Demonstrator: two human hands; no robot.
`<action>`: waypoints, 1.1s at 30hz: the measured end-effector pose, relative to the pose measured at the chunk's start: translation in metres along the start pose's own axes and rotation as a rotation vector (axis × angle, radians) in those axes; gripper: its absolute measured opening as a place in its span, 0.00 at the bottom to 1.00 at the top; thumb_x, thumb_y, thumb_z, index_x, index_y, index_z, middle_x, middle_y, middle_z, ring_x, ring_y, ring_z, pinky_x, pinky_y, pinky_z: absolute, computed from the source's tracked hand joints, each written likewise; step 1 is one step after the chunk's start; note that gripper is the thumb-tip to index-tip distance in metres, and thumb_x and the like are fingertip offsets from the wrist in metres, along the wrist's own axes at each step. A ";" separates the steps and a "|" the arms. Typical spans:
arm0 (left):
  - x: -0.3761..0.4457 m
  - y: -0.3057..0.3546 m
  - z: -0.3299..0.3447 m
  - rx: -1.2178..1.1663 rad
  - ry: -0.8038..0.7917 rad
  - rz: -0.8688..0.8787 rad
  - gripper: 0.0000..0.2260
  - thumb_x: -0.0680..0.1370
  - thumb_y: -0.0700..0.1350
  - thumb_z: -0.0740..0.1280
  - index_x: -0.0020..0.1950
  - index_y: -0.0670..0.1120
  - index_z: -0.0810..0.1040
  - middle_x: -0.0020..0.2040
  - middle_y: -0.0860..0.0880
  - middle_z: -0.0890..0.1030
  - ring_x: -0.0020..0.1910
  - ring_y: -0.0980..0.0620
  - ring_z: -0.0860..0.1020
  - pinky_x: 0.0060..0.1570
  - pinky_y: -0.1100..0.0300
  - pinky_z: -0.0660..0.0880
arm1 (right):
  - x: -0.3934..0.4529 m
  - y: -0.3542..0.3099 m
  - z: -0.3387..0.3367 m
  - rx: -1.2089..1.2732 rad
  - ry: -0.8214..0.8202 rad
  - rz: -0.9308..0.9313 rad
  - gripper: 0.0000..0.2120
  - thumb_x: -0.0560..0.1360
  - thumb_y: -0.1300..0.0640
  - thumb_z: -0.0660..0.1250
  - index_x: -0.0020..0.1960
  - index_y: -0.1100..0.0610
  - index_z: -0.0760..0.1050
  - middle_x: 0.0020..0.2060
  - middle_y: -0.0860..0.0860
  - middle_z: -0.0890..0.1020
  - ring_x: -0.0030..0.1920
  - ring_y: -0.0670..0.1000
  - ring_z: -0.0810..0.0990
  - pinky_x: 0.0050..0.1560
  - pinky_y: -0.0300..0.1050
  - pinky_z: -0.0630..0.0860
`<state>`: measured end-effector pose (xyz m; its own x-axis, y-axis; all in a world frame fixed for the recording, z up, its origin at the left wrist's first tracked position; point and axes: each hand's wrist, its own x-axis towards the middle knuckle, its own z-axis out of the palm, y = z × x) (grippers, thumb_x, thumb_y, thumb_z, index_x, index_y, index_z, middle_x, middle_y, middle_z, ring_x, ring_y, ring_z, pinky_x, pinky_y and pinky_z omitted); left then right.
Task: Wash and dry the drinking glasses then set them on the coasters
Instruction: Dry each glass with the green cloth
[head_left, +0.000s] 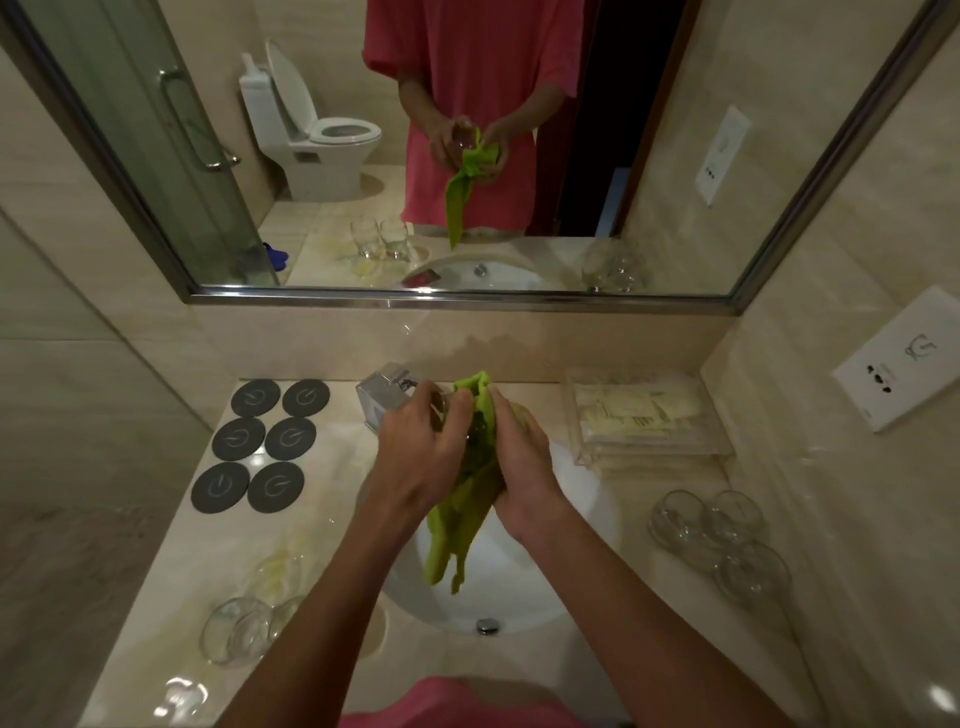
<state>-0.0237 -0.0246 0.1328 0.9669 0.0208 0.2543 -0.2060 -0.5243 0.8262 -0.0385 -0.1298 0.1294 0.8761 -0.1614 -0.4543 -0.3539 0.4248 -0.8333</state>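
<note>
Both forearms reach forward from the near edge of the worktop (171, 551) and meet above the white sink (519, 587), just in front of the chrome faucet (382, 392). The left hand (423, 457) has its back turned up and its fingers curled around a clear drinking glass (451, 415), which is mostly hidden between the two hands. The right hand (524, 467) faces it, palm inward, with its fingers wrapped round a green cloth (457, 530) that is bunched against the glass; the loose end of the cloth hangs down over the basin. Six dark round coasters (260, 444) lie in two columns at the far left corner of the worktop, none of them carrying a glass. Two more glasses (244, 618) stand near the front left edge, and a cluster of three glasses (719, 540) sits by the right edge, against the wall. A clear tray of packets (639, 415) rests at the far right corner. The mirror (467, 156) above the back edge reflects the same two-handed grasp on glass and cloth.
</note>
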 end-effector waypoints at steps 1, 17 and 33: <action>0.000 0.001 0.001 -0.053 0.013 -0.057 0.21 0.77 0.62 0.55 0.40 0.46 0.74 0.32 0.47 0.75 0.32 0.50 0.73 0.32 0.58 0.69 | -0.001 0.001 0.001 -0.055 0.028 -0.089 0.15 0.78 0.42 0.67 0.58 0.52 0.79 0.51 0.53 0.84 0.53 0.53 0.83 0.51 0.49 0.82; 0.001 0.010 -0.020 0.164 -0.228 0.027 0.34 0.77 0.71 0.49 0.61 0.45 0.76 0.49 0.50 0.80 0.45 0.52 0.79 0.43 0.57 0.71 | 0.002 -0.014 -0.010 0.038 0.189 -0.143 0.12 0.81 0.48 0.64 0.50 0.55 0.81 0.44 0.53 0.85 0.47 0.54 0.84 0.53 0.58 0.81; 0.019 0.013 0.004 -0.652 -0.176 -0.774 0.18 0.81 0.55 0.57 0.42 0.44 0.77 0.33 0.44 0.76 0.26 0.47 0.73 0.25 0.61 0.67 | 0.002 0.018 -0.019 -0.608 -0.006 -0.907 0.21 0.81 0.40 0.59 0.65 0.53 0.71 0.57 0.52 0.77 0.55 0.49 0.78 0.55 0.41 0.76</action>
<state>-0.0069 -0.0347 0.1463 0.8670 0.0046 -0.4982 0.4924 0.1451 0.8582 -0.0491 -0.1394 0.1071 0.8935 -0.1871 0.4082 0.3235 -0.3621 -0.8742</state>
